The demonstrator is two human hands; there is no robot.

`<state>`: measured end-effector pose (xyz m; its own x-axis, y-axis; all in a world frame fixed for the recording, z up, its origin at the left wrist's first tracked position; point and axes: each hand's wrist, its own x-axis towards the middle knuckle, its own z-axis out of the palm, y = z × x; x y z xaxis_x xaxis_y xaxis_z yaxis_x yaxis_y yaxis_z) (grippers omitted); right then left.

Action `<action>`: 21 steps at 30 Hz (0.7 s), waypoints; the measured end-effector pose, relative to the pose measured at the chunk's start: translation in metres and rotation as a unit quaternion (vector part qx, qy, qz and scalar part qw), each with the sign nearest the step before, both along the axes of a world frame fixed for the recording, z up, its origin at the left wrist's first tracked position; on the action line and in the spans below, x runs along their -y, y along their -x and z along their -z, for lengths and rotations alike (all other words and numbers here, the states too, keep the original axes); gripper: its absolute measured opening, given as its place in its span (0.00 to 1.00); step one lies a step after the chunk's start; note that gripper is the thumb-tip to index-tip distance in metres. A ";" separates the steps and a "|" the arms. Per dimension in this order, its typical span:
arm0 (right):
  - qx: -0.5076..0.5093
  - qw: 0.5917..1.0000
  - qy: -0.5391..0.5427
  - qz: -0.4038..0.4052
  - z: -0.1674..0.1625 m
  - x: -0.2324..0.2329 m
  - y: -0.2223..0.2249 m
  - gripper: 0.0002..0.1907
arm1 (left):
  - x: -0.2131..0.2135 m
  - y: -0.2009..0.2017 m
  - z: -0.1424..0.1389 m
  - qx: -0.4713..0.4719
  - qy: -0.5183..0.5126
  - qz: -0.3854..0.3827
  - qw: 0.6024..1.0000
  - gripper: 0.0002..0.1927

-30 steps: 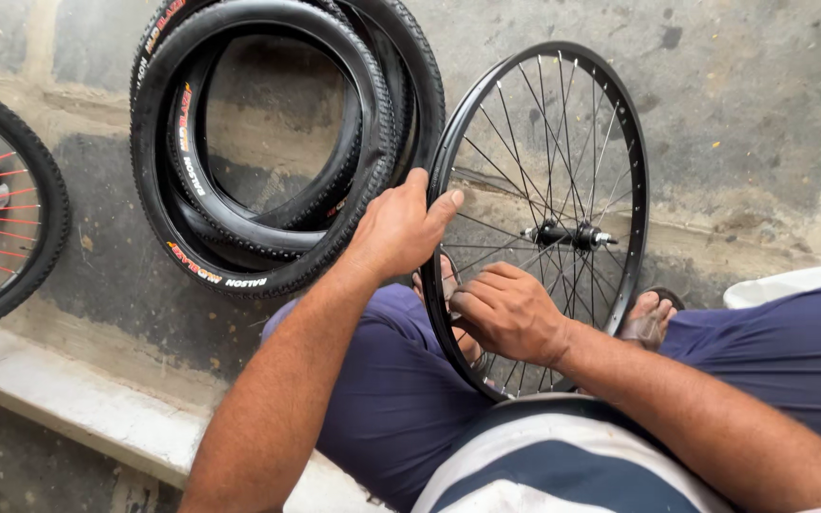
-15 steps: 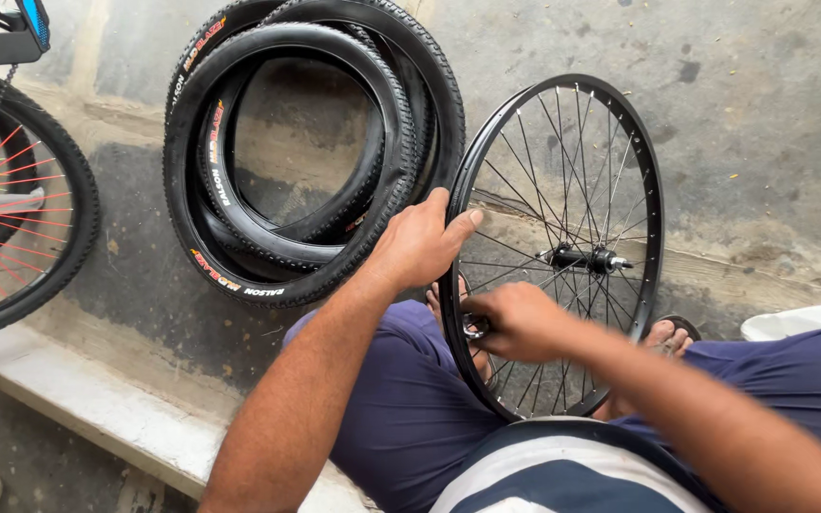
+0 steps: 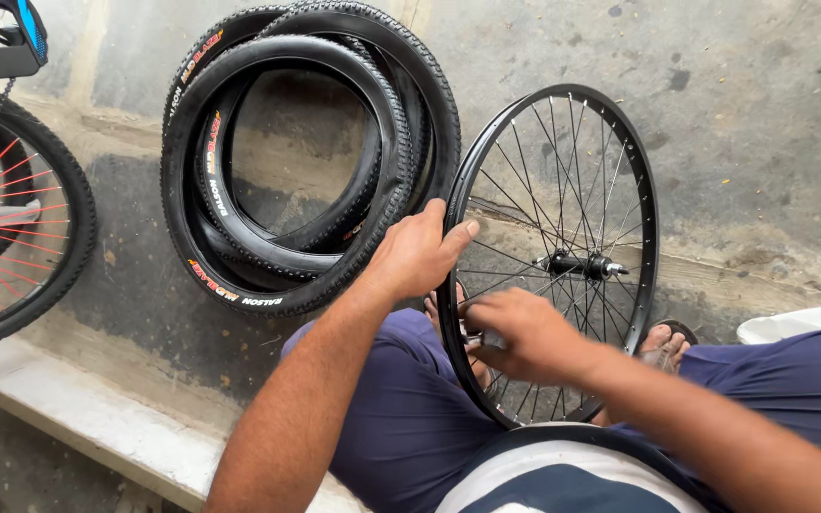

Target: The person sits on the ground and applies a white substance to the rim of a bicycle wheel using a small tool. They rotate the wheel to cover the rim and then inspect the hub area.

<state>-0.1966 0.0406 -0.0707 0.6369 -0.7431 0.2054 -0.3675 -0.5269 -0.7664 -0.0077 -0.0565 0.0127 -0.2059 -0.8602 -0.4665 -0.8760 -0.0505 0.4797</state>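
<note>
A bare black bicycle wheel rim (image 3: 646, 237) with thin spokes and a centre hub (image 3: 577, 264) stands upright between my knees. My left hand (image 3: 415, 255) grips the rim's left edge near the top. Lower down, my right hand (image 3: 520, 331) is closed on the rim's inner side by the spokes, pinching something small that I cannot make out. My legs in dark blue trousers (image 3: 401, 408) flank the wheel, and sandalled toes (image 3: 662, 344) show behind the spokes.
Several black knobbly tyres (image 3: 282, 157) lie stacked on the concrete floor to the left of the rim. At the far left stands a bicycle wheel with red spokes (image 3: 11, 218). A pale concrete step (image 3: 97, 427) runs along the lower left. A white object (image 3: 795, 323) sits at right.
The view has shifted, so the rim and tyres sit further right in frame. My right hand has slid lower along the rim's inner edge. My left hand keeps its grip on the rim.
</note>
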 end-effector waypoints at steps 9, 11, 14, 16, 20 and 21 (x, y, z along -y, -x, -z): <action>-0.082 0.908 -0.342 -0.229 -0.032 0.045 -0.001 0.23 | -0.005 0.002 0.002 -0.016 0.023 0.007 1.000 0.28; -0.117 0.981 -0.113 -0.102 -0.040 0.023 -0.006 0.22 | -0.004 0.002 0.001 -0.005 0.006 0.006 1.000 0.28; -0.047 0.993 0.112 -0.008 -0.043 0.008 -0.009 0.17 | -0.002 0.002 0.003 -0.001 0.011 0.009 1.000 0.28; -0.061 0.994 0.091 -0.023 -0.036 0.009 -0.007 0.16 | -0.001 0.002 0.005 -0.008 0.033 0.012 0.999 0.28; -0.256 0.955 -0.104 -0.110 -0.013 0.021 -0.008 0.18 | -0.003 0.000 0.009 -0.013 0.019 0.021 1.000 0.28; -0.295 0.940 -0.112 -0.128 -0.010 0.020 -0.010 0.18 | -0.004 -0.001 0.010 -0.007 0.013 0.020 1.000 0.29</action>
